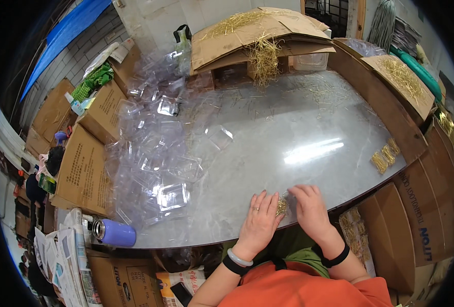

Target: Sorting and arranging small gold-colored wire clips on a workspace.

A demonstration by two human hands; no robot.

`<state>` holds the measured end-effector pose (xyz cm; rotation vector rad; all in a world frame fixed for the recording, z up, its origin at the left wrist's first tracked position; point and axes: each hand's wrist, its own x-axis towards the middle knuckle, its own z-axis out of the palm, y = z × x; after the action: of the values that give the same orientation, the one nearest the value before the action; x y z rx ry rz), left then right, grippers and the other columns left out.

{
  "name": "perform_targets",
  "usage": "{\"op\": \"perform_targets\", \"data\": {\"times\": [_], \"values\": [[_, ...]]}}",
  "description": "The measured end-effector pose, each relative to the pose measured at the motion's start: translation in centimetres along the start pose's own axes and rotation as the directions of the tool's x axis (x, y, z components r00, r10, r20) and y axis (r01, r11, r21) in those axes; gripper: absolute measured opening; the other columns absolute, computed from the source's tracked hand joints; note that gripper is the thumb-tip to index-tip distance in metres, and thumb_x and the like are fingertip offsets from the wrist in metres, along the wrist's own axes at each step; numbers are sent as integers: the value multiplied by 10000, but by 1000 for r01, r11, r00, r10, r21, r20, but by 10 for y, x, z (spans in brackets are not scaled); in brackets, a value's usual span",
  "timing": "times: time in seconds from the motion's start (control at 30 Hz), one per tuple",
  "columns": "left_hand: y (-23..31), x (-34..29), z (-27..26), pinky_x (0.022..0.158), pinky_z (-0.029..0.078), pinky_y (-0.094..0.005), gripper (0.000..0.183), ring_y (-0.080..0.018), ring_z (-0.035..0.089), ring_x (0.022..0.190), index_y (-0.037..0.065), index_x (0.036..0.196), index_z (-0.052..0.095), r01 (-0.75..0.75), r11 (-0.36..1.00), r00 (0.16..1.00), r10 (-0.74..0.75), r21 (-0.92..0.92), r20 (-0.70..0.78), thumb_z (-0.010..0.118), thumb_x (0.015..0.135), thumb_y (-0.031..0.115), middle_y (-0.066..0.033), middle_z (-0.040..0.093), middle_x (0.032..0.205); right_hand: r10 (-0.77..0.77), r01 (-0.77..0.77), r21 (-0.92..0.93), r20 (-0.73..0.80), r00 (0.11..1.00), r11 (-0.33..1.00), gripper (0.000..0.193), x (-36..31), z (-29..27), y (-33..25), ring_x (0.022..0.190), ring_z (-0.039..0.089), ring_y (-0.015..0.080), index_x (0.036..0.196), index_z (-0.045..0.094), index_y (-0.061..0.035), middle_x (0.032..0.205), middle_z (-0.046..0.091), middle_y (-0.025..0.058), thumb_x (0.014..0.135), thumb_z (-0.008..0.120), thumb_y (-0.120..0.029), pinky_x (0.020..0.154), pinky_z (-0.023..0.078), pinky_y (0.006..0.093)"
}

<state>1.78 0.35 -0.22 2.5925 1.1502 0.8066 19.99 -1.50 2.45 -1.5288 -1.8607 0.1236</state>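
At the table's near edge, a small clear plastic box (282,207) with short gold pieces in it sits between my hands. My left hand (260,225) lies along its left side, fingers long and together, thumb and forefinger against it. My right hand (313,211) is bent over its right side with curled fingers; the fingertips are partly hidden at the clear plastic. Similar gold bundles (385,156) stand in a row at the table's right edge.
Many clear plastic boxes (155,148) are heaped on the table's left side. A cardboard cover (227,46) with loose gold pieces (264,61) stands at the back. A purple bottle (115,233) lies at the near left. Cardboard boxes (83,169) line the left edge.
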Motion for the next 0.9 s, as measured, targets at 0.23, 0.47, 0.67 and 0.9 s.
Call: {"op": "perform_targets", "data": {"times": [0.23,0.47,0.67,0.9], "values": [[0,-1,0,1182,346,-530,597,-397,466,1339,-46,1444,448,9,1000,1000,-9,-21,-14,681,941,174,-214,516,1354,-90,86,33,142,986,996,400,0,0,6,1015,605,343,1147,670,-38,1092,682,118,775,590,86,904,492,446],[0,-1,1,1185,340,-533,612,-397,463,1347,-49,1456,429,1,1000,1000,-1,-9,-11,675,935,157,-222,507,1367,-77,75,30,66,995,997,391,11,1,6,1001,615,369,1151,660,-20,1051,689,146,786,569,89,883,510,454],[-2,-2,2,1195,323,-512,600,-373,465,1353,-44,1461,434,-3,999,1000,3,35,0,638,951,198,-206,518,1371,142,-214,275,257,956,937,393,3,5,7,1054,589,371,1152,663,-26,1159,668,139,796,551,97,933,493,442],[1,0,-1,1189,336,-533,622,-392,467,1350,-51,1456,431,-1,1000,1000,1,6,1,671,931,180,-220,510,1370,-166,173,-24,173,971,985,313,19,4,13,1035,567,336,1099,671,-46,1089,643,106,800,618,30,912,473,418]]}}
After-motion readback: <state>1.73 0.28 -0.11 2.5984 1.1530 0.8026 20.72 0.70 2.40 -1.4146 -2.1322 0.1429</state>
